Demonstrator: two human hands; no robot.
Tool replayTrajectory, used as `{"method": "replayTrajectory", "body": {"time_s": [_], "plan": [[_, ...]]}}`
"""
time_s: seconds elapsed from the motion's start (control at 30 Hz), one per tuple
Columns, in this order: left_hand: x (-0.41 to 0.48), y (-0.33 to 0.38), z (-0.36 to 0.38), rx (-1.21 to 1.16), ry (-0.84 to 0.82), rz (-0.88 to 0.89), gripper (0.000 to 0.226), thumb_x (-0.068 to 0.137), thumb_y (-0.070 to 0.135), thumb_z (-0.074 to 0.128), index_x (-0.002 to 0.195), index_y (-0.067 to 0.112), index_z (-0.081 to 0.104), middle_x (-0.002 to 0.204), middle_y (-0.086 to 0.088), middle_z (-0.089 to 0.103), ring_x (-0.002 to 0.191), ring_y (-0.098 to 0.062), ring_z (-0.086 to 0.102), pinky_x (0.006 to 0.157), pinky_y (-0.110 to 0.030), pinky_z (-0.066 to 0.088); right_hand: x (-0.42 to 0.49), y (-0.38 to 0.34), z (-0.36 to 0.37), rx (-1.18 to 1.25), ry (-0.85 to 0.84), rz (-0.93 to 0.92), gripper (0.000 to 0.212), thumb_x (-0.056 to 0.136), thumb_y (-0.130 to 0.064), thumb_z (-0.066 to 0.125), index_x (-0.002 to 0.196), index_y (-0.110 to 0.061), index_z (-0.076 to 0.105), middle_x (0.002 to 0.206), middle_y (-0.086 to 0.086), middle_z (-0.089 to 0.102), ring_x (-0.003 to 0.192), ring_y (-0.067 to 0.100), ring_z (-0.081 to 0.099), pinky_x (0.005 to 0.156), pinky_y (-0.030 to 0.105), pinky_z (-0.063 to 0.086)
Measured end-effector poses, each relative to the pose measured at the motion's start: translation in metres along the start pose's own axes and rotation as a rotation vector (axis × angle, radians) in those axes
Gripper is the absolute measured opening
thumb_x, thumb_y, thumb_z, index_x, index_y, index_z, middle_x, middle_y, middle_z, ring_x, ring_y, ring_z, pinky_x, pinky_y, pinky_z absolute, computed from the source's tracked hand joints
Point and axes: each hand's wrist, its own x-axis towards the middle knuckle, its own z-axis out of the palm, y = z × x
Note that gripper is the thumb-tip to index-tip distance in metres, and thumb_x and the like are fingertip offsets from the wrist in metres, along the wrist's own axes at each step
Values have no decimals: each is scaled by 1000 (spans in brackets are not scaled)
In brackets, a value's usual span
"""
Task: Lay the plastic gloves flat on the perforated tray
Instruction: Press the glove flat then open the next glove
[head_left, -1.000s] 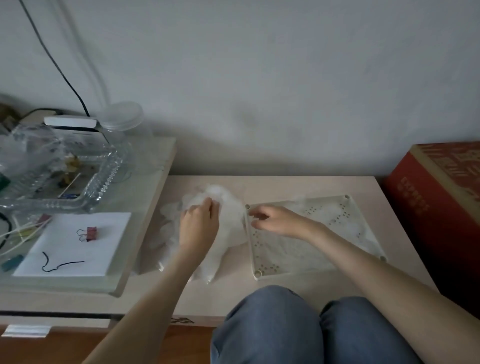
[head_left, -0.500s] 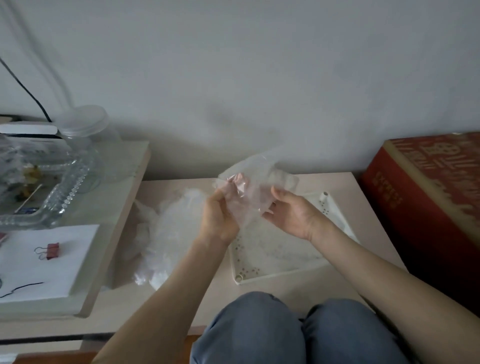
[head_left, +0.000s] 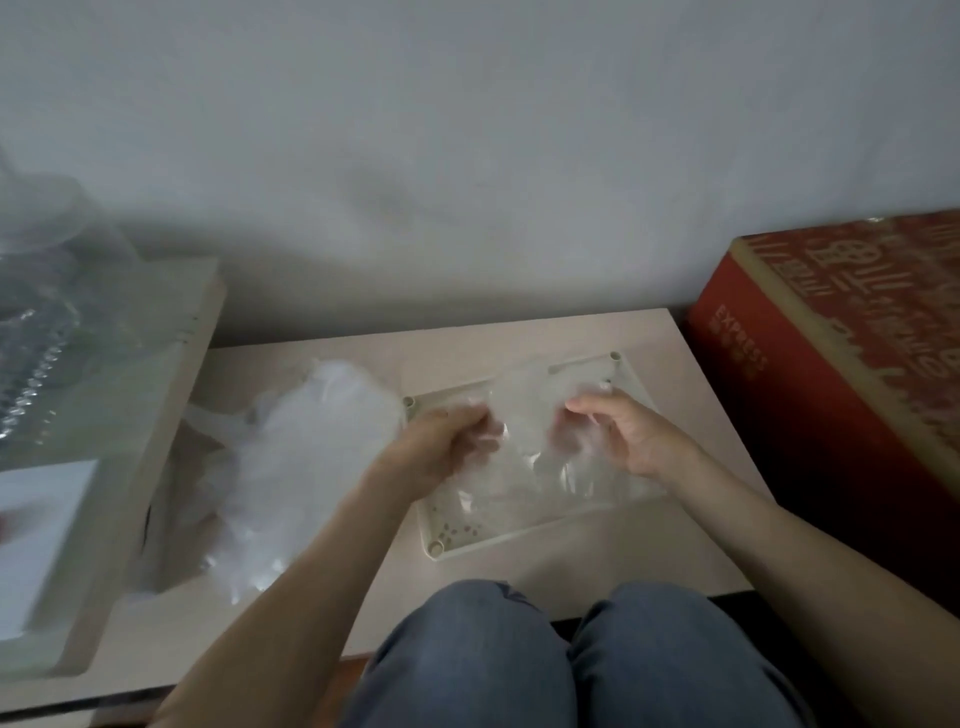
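1. Brings the clear glove (head_left: 524, 441) down since half a second back: up against the wall and bunched then, spread low over the perforated tray (head_left: 467, 538) now.
2. Pinches the glove's 9 o'clock edge with the left hand (head_left: 441, 447), fingers curled round the film. Pinches the 3 o'clock edge with the right hand (head_left: 628, 436), thumb and fingertips closed on it.
3. Stretches the film between both hands, with its loose end hanging toward 6 o'clock over the tray's middle. Cannot tell whether that end already touches the tray floor.
4. Leaves the pile of remaining gloves (head_left: 322, 441) on the table (head_left: 675, 374) at 9 o'clock of the tray, just beside its rim. Leaves a red box (head_left: 831, 374) off at 3 o'clock, apart from it.
5. Reads as the lay-down step about to start: opening out looks done, setting down not yet. Hints at film already lying in the tray, but too blurred to count layers.
6. Calls for lowering both pinches together and letting go only once flat. Risks cling to the fingers, a crease, or a slide over the 6 o'clock rim, with film this thin and light.
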Motion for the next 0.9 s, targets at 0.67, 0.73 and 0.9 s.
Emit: {"method": "replayTrajectory", "body": {"time_s": [0.67,0.73,0.9], "plan": [[7,-41,14,1217,454,341,8,99,20,42,101,12,44,97,-11,63,84,-27,56,71,-40,47,14,25,-27,-723,297,-114,24,89,-15,62,111,-23,62,82,0,58,61,5,54,46,17,38],[9,-45,13,1350,483,339,26,95,14,43,121,9,43,120,-13,54,106,-27,49,90,-36,41,18,28,-29,-819,331,-72,26,87,-19,64,113,-21,59,80,1,51,60,12,50,42,21,36],[13,-46,20,1648,423,595,74,91,15,47,154,20,10,160,-17,-2,147,-33,-4,117,-47,-3,26,32,-27,-886,355,-78,25,85,-15,66,108,-19,58,82,2,58,59,12,54,39,15,36]]}}
